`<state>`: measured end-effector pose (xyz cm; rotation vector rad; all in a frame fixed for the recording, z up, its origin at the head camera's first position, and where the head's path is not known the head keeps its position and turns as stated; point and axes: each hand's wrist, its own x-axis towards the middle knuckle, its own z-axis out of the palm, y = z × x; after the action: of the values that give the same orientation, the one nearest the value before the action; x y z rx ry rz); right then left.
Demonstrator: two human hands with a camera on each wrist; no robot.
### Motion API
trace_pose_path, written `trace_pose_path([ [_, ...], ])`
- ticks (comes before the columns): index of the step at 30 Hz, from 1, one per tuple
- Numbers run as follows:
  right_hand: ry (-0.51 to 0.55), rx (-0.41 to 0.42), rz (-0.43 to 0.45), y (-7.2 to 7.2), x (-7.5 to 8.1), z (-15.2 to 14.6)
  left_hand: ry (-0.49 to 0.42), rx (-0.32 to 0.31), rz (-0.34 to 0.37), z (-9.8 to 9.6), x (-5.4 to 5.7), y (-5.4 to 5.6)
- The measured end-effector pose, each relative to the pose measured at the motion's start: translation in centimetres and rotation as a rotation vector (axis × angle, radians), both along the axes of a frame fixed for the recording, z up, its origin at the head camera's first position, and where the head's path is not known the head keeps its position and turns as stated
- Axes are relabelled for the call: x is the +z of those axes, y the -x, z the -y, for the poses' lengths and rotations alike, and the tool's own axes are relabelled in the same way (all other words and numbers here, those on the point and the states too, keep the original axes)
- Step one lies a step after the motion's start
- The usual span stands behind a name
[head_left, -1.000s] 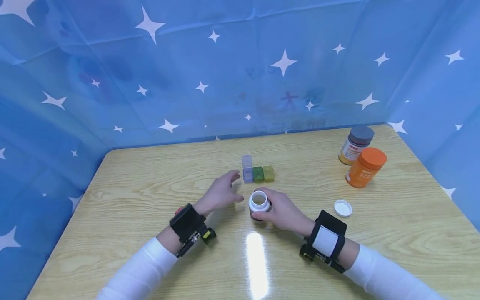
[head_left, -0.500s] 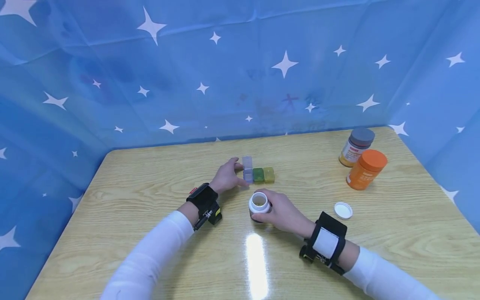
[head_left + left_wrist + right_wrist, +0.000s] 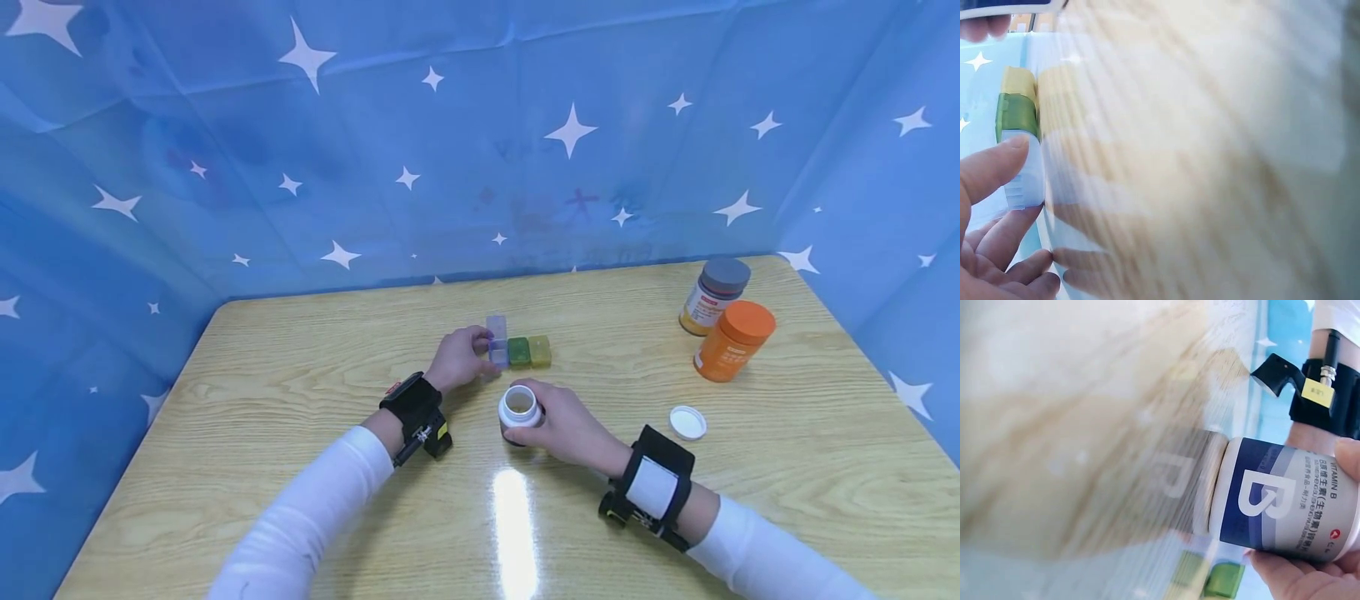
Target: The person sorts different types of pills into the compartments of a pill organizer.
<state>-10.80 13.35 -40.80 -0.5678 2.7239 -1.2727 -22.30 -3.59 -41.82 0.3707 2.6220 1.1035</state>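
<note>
A small pill box (image 3: 519,353) lies on the table, with a clear-lilac compartment, a green one and a yellow one; the lilac lid is flipped back. My left hand (image 3: 459,360) holds its lilac end, the thumb (image 3: 997,167) on one side and a finger at the end in the left wrist view. Just in front, my right hand (image 3: 567,423) grips a white vitamin B bottle (image 3: 1285,500) with a blue and grey label. The bottle stands upright and uncapped on the table, its mouth facing up.
A white cap (image 3: 687,423) lies right of the bottle. Farther back on the right stand an orange bottle (image 3: 732,343) and a grey-lidded bottle (image 3: 712,297), close together. A blue starred curtain (image 3: 480,150) hangs behind the wooden table (image 3: 300,358).
My left hand has moved forward and right onto the lilac end of the pill box, its fingers closing in. My right hand and the bottle have stayed in place.
</note>
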Motion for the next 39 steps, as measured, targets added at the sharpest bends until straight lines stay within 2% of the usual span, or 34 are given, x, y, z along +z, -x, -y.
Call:
trace_pose_path([
  [9, -0.018, 0.001, 0.05, 0.2, -0.1, 0.0, -0.021, 0.006, 0.007, 0.3, -0.6, 0.2],
  [14, -0.088, -0.022, 0.048, 1.1, 0.9, -0.6, -0.012, 0.006, 0.0, 0.3, -0.5, 0.2],
  [18, -0.223, -0.046, -0.096, 2.8, 2.5, -1.0, -0.007, 0.01, 0.002, 0.2, -0.3, 0.3],
  [21, -0.422, -0.058, -0.273, 4.3, 3.2, -1.0, -0.011, 0.011, 0.008, 0.3, -0.3, 0.3],
  [23, -0.564, -0.074, -0.37, 5.2, 3.2, -0.8, -0.014, 0.006, 0.01, 0.4, -0.4, 0.2],
  [26, -0.703, -0.095, -0.473, 6.3, 2.7, -0.5, -0.024, 0.007, 0.028, 0.4, -0.5, 0.1],
  [34, -0.866, -0.075, -0.576, 7.4, 2.3, 0.6, -0.038, 0.011, 0.033, 0.3, -0.5, 0.2],
  [39, -0.914, -0.05, -0.564, 7.5, 2.4, 1.2, -0.045, 0.006, 0.035, 0.3, -0.3, 0.2],
])
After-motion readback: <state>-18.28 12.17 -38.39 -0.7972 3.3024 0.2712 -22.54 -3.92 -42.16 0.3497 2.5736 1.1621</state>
